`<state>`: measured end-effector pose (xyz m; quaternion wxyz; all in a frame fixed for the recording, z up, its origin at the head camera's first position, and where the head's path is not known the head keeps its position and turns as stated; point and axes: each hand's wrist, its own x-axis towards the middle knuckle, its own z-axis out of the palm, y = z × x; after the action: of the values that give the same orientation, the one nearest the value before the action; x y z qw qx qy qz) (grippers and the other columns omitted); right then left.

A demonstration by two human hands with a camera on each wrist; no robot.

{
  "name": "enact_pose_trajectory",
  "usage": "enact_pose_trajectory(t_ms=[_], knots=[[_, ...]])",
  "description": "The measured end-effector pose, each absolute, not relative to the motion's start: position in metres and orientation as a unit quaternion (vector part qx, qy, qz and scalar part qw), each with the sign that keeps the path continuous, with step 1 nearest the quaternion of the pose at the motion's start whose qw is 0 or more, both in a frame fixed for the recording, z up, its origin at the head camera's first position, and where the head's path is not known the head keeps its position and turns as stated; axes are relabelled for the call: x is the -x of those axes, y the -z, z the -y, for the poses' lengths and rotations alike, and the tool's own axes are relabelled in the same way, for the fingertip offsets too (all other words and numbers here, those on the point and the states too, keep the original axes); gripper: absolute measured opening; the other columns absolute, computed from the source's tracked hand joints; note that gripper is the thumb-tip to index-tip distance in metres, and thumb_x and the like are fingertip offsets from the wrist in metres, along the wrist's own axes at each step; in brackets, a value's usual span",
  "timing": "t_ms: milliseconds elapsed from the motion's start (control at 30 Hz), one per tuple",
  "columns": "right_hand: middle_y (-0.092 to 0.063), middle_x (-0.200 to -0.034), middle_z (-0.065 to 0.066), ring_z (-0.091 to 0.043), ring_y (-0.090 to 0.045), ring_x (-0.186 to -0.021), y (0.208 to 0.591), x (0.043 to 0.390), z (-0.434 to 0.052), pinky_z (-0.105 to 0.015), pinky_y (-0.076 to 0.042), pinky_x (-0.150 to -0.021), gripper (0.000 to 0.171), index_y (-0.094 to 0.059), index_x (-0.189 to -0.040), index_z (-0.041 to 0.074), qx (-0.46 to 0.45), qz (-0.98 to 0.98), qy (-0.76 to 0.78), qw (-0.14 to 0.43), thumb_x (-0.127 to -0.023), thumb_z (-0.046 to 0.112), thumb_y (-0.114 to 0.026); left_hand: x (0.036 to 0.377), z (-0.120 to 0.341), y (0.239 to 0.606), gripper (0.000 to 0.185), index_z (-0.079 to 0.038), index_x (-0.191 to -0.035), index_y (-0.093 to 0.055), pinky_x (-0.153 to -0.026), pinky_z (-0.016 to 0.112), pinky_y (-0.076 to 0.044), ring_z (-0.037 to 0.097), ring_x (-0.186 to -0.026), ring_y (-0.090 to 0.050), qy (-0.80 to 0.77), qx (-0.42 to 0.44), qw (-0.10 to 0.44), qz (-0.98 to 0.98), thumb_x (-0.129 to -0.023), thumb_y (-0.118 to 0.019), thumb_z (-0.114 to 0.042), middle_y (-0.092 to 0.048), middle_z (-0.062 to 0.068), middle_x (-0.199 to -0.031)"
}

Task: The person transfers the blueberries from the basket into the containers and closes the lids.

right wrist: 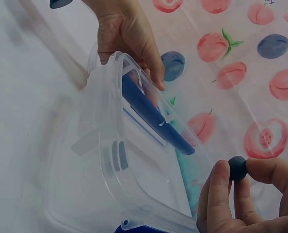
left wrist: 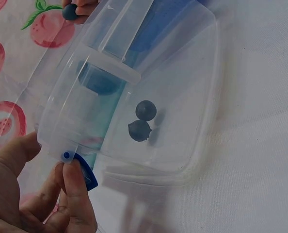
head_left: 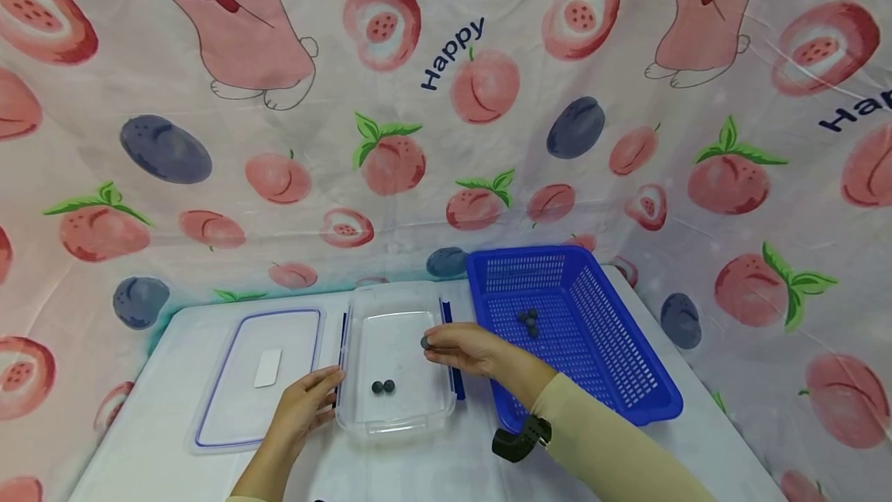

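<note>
A clear plastic container (head_left: 400, 339) with blue side latches stands on the table. Two dark blueberries (left wrist: 143, 121) lie side by side on its floor. My right hand (head_left: 463, 348) pinches another blueberry (right wrist: 237, 168) between thumb and fingertips, above the container's right side. At the left side, my left hand (head_left: 307, 401) holds the container by its rim, thumb at the edge and fingers at the hanging blue latch (left wrist: 86, 172). Several more blueberries (head_left: 532, 322) sit in the blue basket (head_left: 613, 324) to the right, partly behind the right forearm.
A clear lid with a blue seal (head_left: 221, 393) lies flat left of the container, a white rectangle (head_left: 268, 368) at its middle. Fruit-printed cloth (head_left: 390, 99) hangs behind the white table (head_left: 390, 479). A dark watch-like band (head_left: 519, 440) is on the right wrist.
</note>
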<state>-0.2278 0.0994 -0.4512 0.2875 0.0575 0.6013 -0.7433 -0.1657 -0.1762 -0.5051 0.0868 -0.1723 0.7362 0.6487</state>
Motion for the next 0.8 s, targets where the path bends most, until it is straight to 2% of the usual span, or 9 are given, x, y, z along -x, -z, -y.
enact_pose_trajectory(t_ms=[200, 467, 800], knots=[[-0.065, -0.096, -0.012, -0.018, -0.069, -0.083, 0.450, 0.229, -0.096, -0.029, -0.057, -0.085, 0.041, -0.047, -0.133, -0.015, -0.052, -0.591, 0.748, 0.296, -0.095, -0.005, -0.056, 0.165, 0.177, 0.504, 0.064, 0.001, -0.135, -0.055, -0.071, 0.024, -0.055, 0.014, -0.089, -0.058, -0.648, 0.170, 0.088, -0.737, -0.089, -0.071, -0.040, -0.063, 0.005, -0.109], [-0.062, -0.096, -0.013, -0.018, -0.068, -0.081, 0.452, 0.230, -0.089, -0.030, -0.057, -0.086, 0.034, -0.051, -0.126, -0.017, -0.056, -0.603, 0.751, 0.264, -0.093, -0.009, -0.055, 0.166, 0.176, 0.502, 0.063, 0.002, -0.136, -0.054, -0.073, 0.024, -0.055, 0.015, -0.091, -0.058, -0.647, 0.169, 0.092, -0.738, -0.091, -0.070, -0.038, -0.062, 0.008, -0.113], [-0.064, -0.097, -0.015, -0.016, -0.068, -0.079, 0.451, 0.231, -0.080, -0.029, -0.057, -0.086, 0.035, -0.054, -0.126, -0.016, -0.054, -0.619, 0.738, 0.262, -0.092, -0.008, -0.057, 0.167, 0.178, 0.502, 0.061, 0.003, -0.136, -0.054, -0.072, 0.024, -0.055, 0.014, -0.088, -0.058, -0.647, 0.170, 0.092, -0.738, -0.092, -0.069, -0.036, -0.063, 0.008, -0.110]])
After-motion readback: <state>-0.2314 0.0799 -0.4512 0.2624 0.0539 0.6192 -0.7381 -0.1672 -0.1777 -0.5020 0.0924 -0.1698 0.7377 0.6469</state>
